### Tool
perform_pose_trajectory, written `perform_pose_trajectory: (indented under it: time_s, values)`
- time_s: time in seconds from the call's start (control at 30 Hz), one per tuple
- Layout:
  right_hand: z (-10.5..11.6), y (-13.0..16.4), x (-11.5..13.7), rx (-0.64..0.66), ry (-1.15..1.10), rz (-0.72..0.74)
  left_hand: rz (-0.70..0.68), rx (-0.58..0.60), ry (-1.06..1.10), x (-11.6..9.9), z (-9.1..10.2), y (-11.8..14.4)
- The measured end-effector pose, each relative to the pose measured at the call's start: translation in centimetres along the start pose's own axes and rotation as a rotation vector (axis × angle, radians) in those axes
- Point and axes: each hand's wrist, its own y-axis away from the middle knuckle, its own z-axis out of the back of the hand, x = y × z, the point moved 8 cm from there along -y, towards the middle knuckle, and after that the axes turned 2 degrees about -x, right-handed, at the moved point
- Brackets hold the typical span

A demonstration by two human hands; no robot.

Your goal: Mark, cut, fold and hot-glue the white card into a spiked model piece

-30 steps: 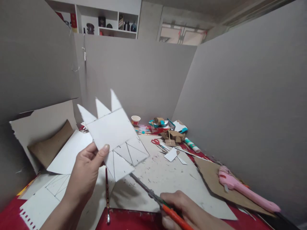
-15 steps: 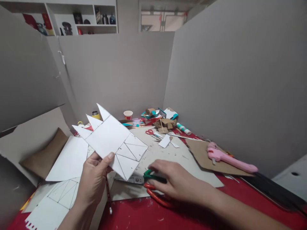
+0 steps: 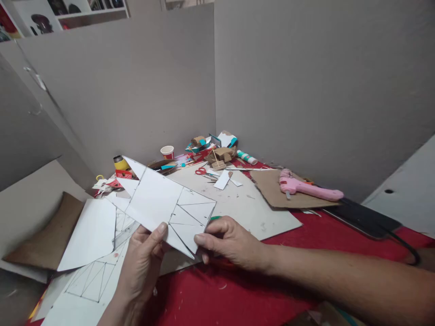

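Observation:
My left hand (image 3: pixel 142 258) holds a white card cutout (image 3: pixel 156 199) by its lower edge, thumb on top. The cutout has pointed tabs at its far end and pencilled triangles at its near end. My right hand (image 3: pixel 231 242) pinches the cutout's near right corner between thumb and fingers. A green scissors handle (image 3: pixel 215 218) peeks out from behind that hand, and the rest of the scissors is hidden. Both hands are above the red table's front edge (image 3: pixel 204 294).
A pink glue gun (image 3: pixel 306 188) lies on brown cardboard (image 3: pixel 268 192) at right. Small red scissors (image 3: pixel 203 172), a paper cup (image 3: pixel 167 151), a glue stick (image 3: pixel 247 157) and cardboard scraps sit at the back. Lined white sheets (image 3: pixel 91 280) lie at left. Grey partitions enclose the table.
My right hand laid the scissors on the table, then came over to the cutout's corner. The cutout dropped lower and flatter, and the view tilted down and right.

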Motion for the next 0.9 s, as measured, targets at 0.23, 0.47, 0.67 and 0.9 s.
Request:
perform_pose_trajectory:
  time_s: [0.23,0.47,0.67,0.9]
  values:
    - [-0.4,-0.3,-1.8,0.019,-0.189,-0.161,0.032,0.039,0.034,0.0,0.0,0.0]
    - [-1.0,-0.5,-1.2,0.132,-0.216,-0.192,0.085,0.088,0.067,0.3,-0.2,0.1]
    - [-1.4,-0.8,-2.2,0.178,-0.34,-0.226,0.103,0.112,0.084,0.4,-0.5,0.6]
    - [-1.7,-0.9,-3.6,0.236,-0.465,-0.307,0.114,0.13,0.091,0.6,-0.8,0.8]
